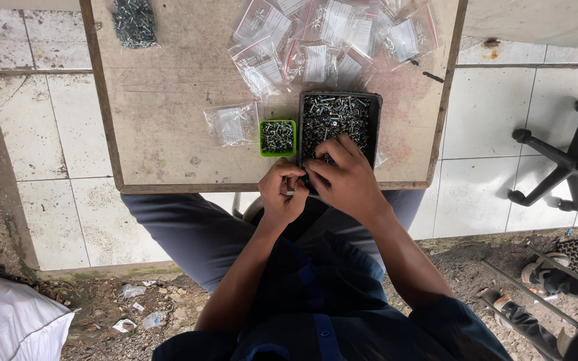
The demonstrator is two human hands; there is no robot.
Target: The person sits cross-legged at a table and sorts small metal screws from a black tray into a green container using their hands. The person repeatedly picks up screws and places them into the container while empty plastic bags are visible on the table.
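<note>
The black tray (340,100) of small silver screws serves as the landmark, and nearest the person, at its near edge where the bench (162,127) ends, both hands meet over the lap. The left hand (282,194) is curled shut just on the near left corner of the tray, fingertips pinched on what seems to be a small clear bag, though the thing itself is too small to make out. The right hand (346,177) lies over the near end of the tray, fingers bent down into the screws (336,117), seemingly picking some up; what it grips is hidden under the fingers. To do this well, I judge the pinch should stay low over the tray so that dropped screws fall back in, and the left hand should hold its opening steady and close beside the tray's corner. Just left of the tray sits a small green tub (277,138) also holding screws, and left of that a flat clear bag (231,124). Beyond the tray's far edge lies a heap of filled bags (332,33) with red-edged seals, and far to the left, at the bench's far corner, a loose pile of screws (134,23).
</note>
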